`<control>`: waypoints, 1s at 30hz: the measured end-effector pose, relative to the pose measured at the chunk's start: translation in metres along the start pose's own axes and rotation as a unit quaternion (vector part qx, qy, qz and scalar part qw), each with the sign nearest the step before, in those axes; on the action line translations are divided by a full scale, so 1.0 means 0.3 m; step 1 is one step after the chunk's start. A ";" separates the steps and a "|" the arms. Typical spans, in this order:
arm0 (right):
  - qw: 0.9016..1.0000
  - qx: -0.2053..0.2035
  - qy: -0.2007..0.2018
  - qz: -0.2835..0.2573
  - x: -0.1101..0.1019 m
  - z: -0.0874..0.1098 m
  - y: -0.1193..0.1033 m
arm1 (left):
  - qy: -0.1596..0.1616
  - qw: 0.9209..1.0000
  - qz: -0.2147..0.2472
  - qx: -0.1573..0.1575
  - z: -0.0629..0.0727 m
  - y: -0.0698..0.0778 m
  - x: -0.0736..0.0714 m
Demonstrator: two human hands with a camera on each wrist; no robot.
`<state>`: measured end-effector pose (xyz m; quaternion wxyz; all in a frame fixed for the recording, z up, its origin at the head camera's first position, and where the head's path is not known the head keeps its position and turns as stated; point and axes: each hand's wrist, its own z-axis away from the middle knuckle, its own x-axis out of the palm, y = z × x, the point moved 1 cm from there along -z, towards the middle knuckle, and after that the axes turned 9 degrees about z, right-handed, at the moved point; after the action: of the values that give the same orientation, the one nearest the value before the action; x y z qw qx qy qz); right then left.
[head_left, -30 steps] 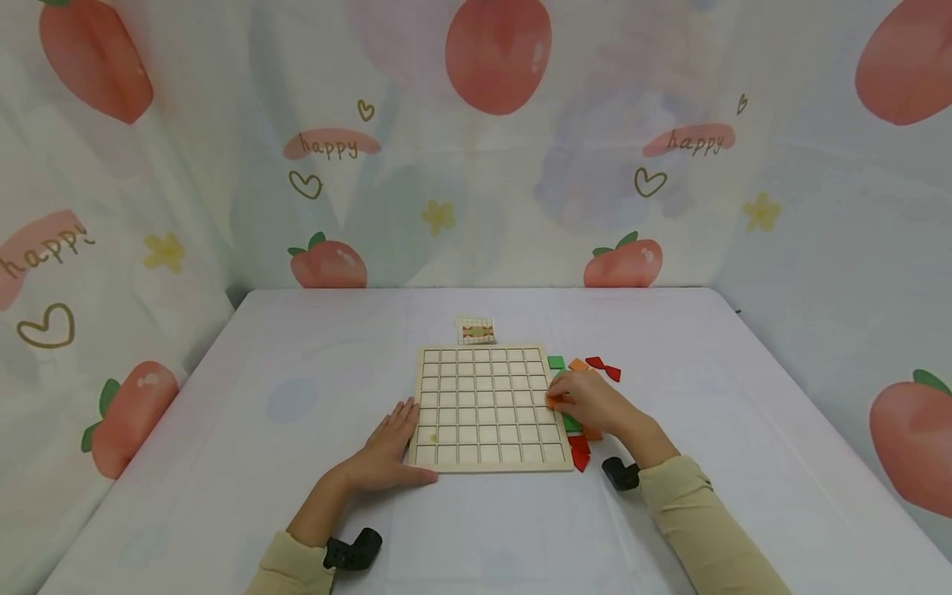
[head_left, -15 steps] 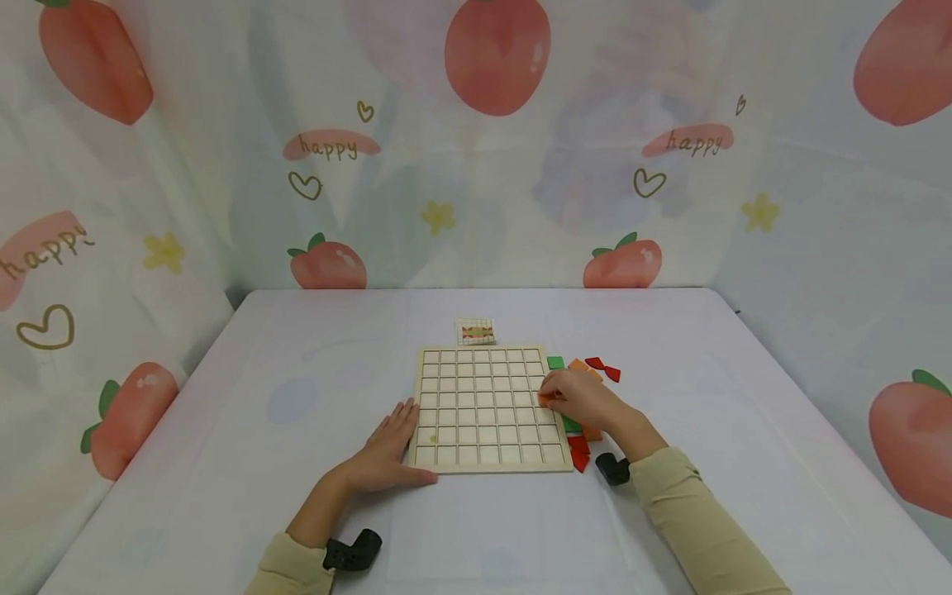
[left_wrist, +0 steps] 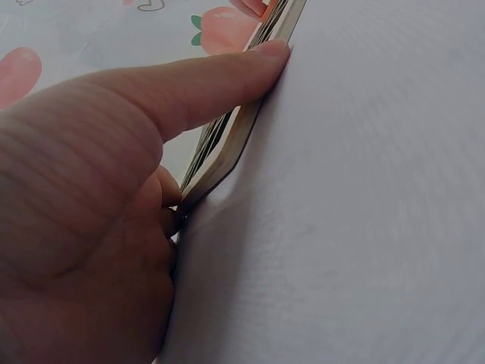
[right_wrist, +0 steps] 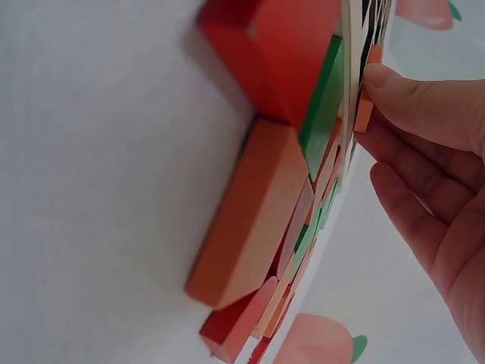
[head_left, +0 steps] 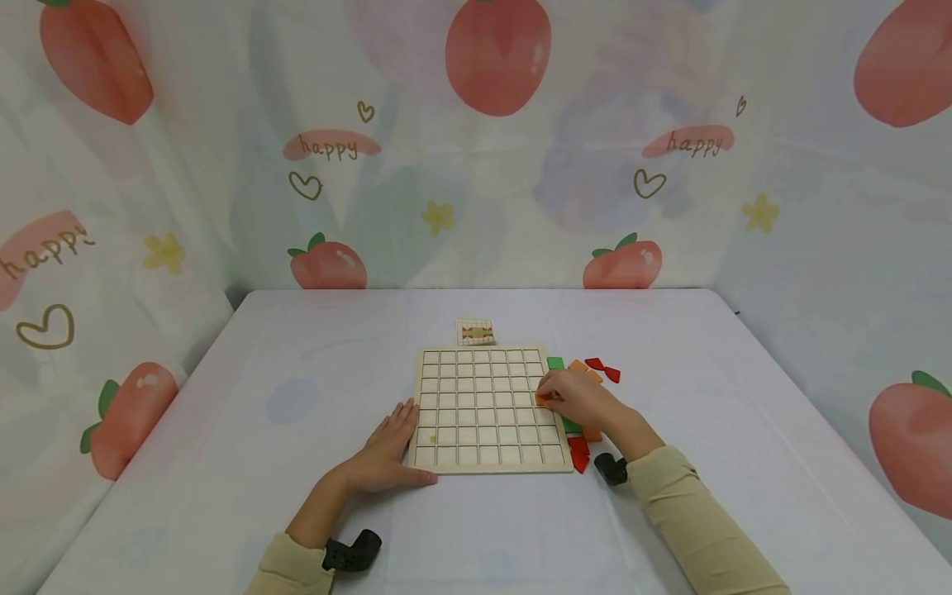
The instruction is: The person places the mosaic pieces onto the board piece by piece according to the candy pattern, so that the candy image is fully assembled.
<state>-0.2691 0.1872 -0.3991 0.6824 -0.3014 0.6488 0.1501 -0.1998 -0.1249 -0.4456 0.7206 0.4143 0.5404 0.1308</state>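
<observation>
A pale wooden grid board (head_left: 487,419) lies flat on the table. My left hand (head_left: 383,454) rests at its near left corner, fingers extended along the left side. In the left wrist view, the straight thumb (left_wrist: 220,87) lies against the board's front edge. Over the right-hand column of squares, my right hand (head_left: 583,398) pinches an orange block (right_wrist: 365,110) between thumb and fingers. The head view shows only a bit of that block, as the fingers cover most of it.
Red blocks (head_left: 579,454), green blocks (head_left: 555,363) and orange blocks (head_left: 592,434) lie along the board's right side, several partly behind my right hand. A small card with a coloured pattern (head_left: 477,332) lies beyond the board. Patterned cloth (head_left: 476,207) surrounds the table.
My right hand has shifted left with the orange block, from the board's right rim onto its rightmost squares, slowing in the last half second. The left hand stays in place.
</observation>
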 end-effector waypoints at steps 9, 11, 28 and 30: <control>1.000 -0.014 -0.001 0.020 0.003 -0.010 -0.002 | 0.003 1.000 -0.004 0.003 0.002 0.001 0.000; 1.000 -0.011 -0.002 0.019 0.004 -0.011 -0.001 | 0.004 1.000 -0.002 0.003 0.001 0.001 0.000; 1.000 0.014 -0.008 0.009 0.013 -0.008 -0.003 | -0.003 1.000 0.003 0.002 -0.002 -0.008 0.001; 1.000 0.016 -0.008 0.009 0.015 -0.008 -0.002 | -0.005 1.000 0.001 0.000 -0.001 -0.007 0.000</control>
<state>-0.2700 0.1845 -0.4032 0.6908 -0.2833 0.6485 0.1485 -0.2006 -0.1260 -0.4473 0.7231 0.4152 0.5366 0.1295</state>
